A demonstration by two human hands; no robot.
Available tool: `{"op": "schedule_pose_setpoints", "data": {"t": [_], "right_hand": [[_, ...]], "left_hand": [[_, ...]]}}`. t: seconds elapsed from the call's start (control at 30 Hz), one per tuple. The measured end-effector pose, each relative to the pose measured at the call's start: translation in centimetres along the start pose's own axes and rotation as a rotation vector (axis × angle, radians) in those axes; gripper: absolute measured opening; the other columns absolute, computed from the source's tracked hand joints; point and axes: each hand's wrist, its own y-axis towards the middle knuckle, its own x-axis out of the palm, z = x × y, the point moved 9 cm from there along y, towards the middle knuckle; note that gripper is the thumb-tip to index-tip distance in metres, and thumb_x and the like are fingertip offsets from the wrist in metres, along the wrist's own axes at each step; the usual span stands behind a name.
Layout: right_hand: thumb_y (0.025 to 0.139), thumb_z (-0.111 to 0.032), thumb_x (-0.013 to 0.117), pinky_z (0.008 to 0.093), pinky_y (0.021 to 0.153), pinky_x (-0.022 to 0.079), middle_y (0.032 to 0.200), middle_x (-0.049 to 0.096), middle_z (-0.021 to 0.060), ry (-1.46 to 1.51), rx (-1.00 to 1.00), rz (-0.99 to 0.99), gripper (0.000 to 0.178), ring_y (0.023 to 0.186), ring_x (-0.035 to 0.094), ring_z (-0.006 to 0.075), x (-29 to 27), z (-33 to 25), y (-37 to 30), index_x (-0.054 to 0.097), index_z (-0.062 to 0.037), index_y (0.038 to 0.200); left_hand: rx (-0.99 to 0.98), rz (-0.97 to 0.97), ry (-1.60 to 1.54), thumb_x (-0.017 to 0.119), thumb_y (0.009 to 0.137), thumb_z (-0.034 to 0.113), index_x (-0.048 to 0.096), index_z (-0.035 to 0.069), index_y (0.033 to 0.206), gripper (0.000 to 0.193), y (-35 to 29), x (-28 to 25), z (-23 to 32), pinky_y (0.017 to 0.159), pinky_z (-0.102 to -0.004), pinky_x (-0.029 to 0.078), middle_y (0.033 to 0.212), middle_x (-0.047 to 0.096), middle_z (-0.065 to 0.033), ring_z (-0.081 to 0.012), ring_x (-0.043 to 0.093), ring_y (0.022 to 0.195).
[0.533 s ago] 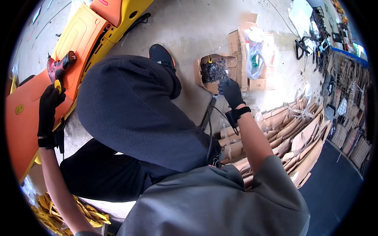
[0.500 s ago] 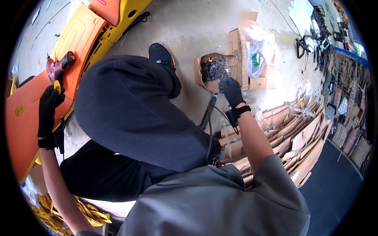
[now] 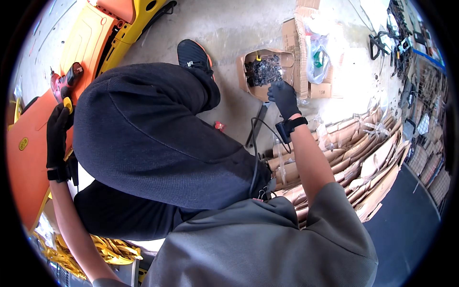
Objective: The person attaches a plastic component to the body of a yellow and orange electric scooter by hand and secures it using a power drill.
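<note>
My left hand (image 3: 58, 125), in a black glove, pinches a small yellow plastic piece (image 3: 68, 104) over an orange plastic panel (image 3: 29, 165). Just beyond its fingertips a red and black cordless drill (image 3: 67, 82) lies on the panel. On the right, my gloved right hand (image 3: 285, 99) hovers at the near right corner of an opened cardboard box (image 3: 242, 76). Its fingers are curled together, and whatever they may hold is too small to make out. Inside the box is a heap of small dark screw-like parts (image 3: 264, 71) with a yellow bit among them.
Flattened cardboard (image 3: 363, 158) is stacked to the right of my leg. Clear plastic bags (image 3: 318, 60) lie on cardboard behind the box. Yellow parts (image 3: 112, 249) are heaped at lower left. A small red object (image 3: 219, 126) lies on the floor by my knee.
My right hand has shifted slightly at the box's near corner, fingers still curled. The small red object by my knee has come into sight. My left hand still holds the yellow piece.
</note>
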Motion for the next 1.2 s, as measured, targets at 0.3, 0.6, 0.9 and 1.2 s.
{"op": "schedule_pose_setpoints", "data": {"t": [0.3,0.6,0.9,1.2], "right_hand": [[0.089,-0.011,0.054,0.027,0.054,0.051,0.074,0.058,0.0074,0.125,0.046,-0.089,0.011,0.062,0.059,0.0146,0.8,0.1,1.0,0.053,0.0,0.089],[0.088,-0.008,0.052,0.0303,0.058,0.056,0.077,0.058,0.0083,0.14,0.091,-0.032,0.01,0.065,0.062,0.0175,0.5,0.4,1.8,0.054,0.0009,0.093],[0.09,-0.009,0.055,0.0312,0.061,0.054,0.079,0.059,0.0099,0.241,0.124,-0.228,0.008,0.067,0.061,0.0194,2.1,1.7,3.4,0.054,-0.0032,0.094],[0.088,-0.011,0.057,0.0304,0.058,0.052,0.072,0.059,0.0072,-0.266,-0.421,-0.328,0.011,0.064,0.06,0.0179,-0.8,8.8,10.7,0.058,-0.0005,0.088]], "left_hand": [[-0.08,0.006,-0.074,0.048,0.097,0.023,0.057,0.003,0.109,0.025,0.1,0.4,-0.5,0.077,-0.0226,0.042,0.091,0.057,-0.0007,-0.0096,0.053,0.082],[-0.112,0.026,-0.187,0.047,0.098,0.022,0.057,0.002,0.111,0.026,-0.1,1.1,-0.5,0.082,-0.0244,0.043,0.095,0.058,-0.0028,-0.0112,0.054,0.088],[0.081,-0.005,0.07,0.047,0.097,0.015,0.056,-0.003,0.112,0.025,0.1,0.7,0.3,0.089,-0.0269,0.043,0.102,0.06,-0.0079,-0.0164,0.057,0.097],[0.023,-0.038,-0.001,0.048,0.096,0.012,0.056,-0.004,0.107,0.021,0.9,2.1,2.6,0.085,-0.0266,0.044,0.1,0.06,-0.0094,-0.018,0.058,0.094]]}}
